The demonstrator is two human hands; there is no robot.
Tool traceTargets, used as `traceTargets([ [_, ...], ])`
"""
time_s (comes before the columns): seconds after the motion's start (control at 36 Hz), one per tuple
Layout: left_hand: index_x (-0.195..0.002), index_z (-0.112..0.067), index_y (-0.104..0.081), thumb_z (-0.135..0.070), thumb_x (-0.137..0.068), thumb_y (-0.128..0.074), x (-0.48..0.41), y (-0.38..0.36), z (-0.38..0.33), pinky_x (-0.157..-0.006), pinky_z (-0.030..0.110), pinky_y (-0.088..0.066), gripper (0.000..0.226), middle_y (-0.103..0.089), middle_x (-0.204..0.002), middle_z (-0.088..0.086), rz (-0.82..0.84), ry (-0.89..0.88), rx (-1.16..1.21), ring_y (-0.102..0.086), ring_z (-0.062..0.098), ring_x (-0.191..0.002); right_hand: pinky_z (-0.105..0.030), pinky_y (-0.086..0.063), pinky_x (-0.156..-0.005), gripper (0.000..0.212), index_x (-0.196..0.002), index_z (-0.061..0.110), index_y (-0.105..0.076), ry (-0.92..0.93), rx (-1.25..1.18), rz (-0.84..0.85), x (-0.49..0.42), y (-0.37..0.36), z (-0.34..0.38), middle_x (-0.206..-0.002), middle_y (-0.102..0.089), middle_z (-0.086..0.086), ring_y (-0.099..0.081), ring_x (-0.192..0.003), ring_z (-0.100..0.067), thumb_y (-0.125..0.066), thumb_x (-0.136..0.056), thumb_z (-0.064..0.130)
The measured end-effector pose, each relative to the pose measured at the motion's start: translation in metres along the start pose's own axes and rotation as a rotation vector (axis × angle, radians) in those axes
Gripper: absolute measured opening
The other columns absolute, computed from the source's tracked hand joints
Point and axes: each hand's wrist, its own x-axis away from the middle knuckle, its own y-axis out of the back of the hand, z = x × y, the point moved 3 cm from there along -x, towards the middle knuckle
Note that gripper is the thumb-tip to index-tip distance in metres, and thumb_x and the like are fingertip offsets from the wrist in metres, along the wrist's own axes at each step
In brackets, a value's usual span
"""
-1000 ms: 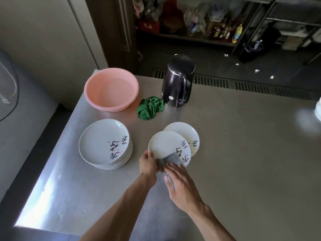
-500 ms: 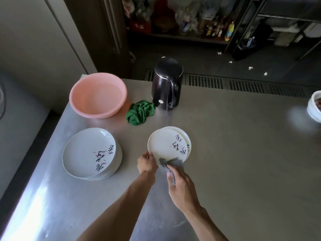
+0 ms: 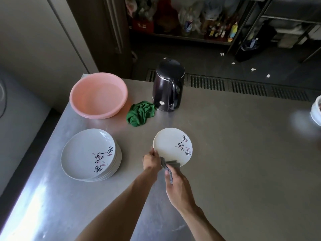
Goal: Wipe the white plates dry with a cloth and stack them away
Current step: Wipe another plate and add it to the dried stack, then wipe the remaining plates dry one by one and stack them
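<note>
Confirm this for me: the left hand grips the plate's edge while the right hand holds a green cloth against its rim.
Wrong on the colour. In the head view the right hand holds a grey cloth against the plate; the green cloth lies crumpled beside the kettle, untouched. The left hand does grip the plate's edge.

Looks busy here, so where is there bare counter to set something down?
The wide stretch right of the held plate, up to the white bowl, is bare. The left is crowded: pink basin, green cloth, kettle, plate stack.
</note>
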Motion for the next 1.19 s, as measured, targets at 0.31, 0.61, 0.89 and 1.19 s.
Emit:
traceTargets([
  [0.31,-0.100,0.004,-0.060,-0.013,-0.102,-0.040,0.020,0.047,-0.040,-0.084,0.047,-0.053,0.026,-0.064,-0.098,0.026,0.077,-0.192,-0.185,-0.058,0.042,-0.091,-0.031,-0.059,-0.064,0.024,-0.111,0.028,-0.064,-0.206,-0.454,0.115,-0.008,-0.045,0.038,-0.078,-0.068,0.014,-0.067,-0.067,-0.013,-0.041,-0.106,0.033],
  [0.61,-0.130,-0.008,-0.067,-0.017,-0.105,-0.045,0.033,0.203,-0.071,-0.100,0.041,-0.048,0.035,-0.065,-0.124,0.017,-0.221,-0.515,-0.385,-0.060,0.033,-0.113,-0.012,-0.044,-0.041,0.025,-0.085,0.017,-0.069,-0.344,-0.824,0.014,-0.054,-0.079,0.137,-0.069,-0.063,0.005,-0.060,-0.053,-0.005,-0.050,-0.102,0.022],
  [0.89,-0.110,-0.008,-0.075,-0.022,-0.101,-0.046,0.023,0.321,0.003,-0.094,0.043,-0.054,0.033,-0.066,-0.112,0.015,-0.382,-0.307,-0.263,-0.061,0.034,-0.107,-0.043,-0.054,-0.065,0.025,-0.112,0.024,-0.069,-0.340,-0.767,0.020,-0.048,-0.106,0.164,-0.080,-0.062,-0.002,-0.058,-0.065,-0.023,-0.050,-0.100,0.035],
  [1.19,-0.099,-0.015,-0.073,-0.015,-0.094,-0.050,0.021,0.321,0.010,-0.066,0.029,-0.047,0.023,-0.069,-0.089,0.003,-0.298,-0.194,0.025,-0.063,0.023,-0.082,-0.025,-0.044,-0.054,0.026,-0.082,0.023,-0.068,-0.421,-0.785,-0.072,-0.044,-0.114,0.161,-0.062,-0.060,0.009,-0.051,-0.049,-0.014,-0.056,-0.096,0.040],
])
